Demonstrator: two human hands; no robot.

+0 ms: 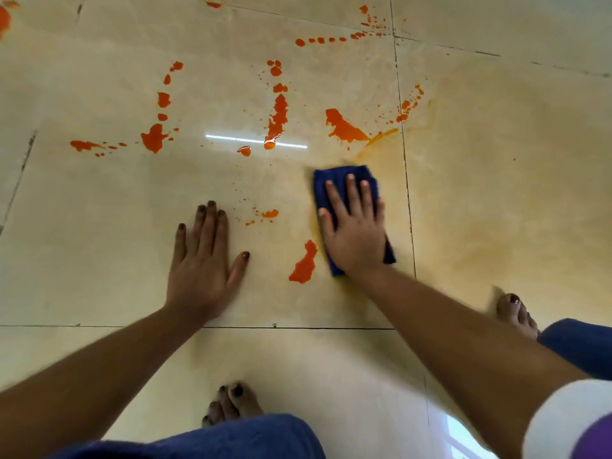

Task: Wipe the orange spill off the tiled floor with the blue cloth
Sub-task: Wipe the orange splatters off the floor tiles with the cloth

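Observation:
The folded blue cloth (334,175) lies flat on the cream tiled floor (99,260), pressed down by my right hand (356,231) with fingers spread on top. An orange blob (304,263) lies just left of the cloth. More orange spill (346,127) is scattered beyond it, with a long streak (278,117) and a splotch (154,137) farther left. My left hand (205,260) rests flat on bare tile, palm down, holding nothing. A yellowish smear (480,200) covers the tile to the right of the cloth.
My bare feet stand on the floor, one at the lower middle (231,404) and one at the right (516,313). Blue-clad knees sit at the bottom (231,438) and right edge (583,346). Dark grout lines (405,160) divide the tiles.

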